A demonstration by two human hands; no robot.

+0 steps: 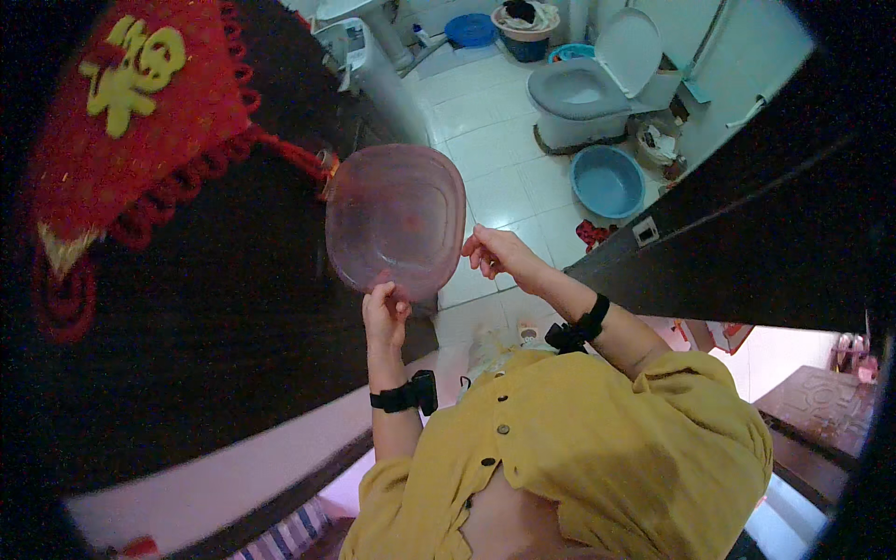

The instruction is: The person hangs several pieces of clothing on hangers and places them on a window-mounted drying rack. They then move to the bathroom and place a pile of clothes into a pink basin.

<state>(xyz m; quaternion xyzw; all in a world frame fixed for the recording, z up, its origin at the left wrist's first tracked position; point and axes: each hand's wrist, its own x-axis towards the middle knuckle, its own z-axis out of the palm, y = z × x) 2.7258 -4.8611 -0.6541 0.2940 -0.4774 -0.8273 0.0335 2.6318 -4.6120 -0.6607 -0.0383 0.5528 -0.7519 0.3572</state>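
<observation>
A translucent pink plastic basin (399,210) is held out in front of me, its hollow facing up towards my view. My left hand (385,308) grips its near rim, and some of its fingers show faintly through the plastic. At the basin's right rim is my right hand (498,253), fingers curled. Its fingertips meet the rim in the picture, but whether they grip it I cannot tell. Each forearm wears a black strap, the left one (406,395) carrying a small black box.
A dark door (231,364) with a red hanging ornament (161,133) stands left; another dark door panel (735,231) stands right. Beyond, the tiled floor (483,147) holds a toilet (581,91) with raised lid, a blue basin (607,182), a waste bin (658,143) and a laundry-filled tub (525,28).
</observation>
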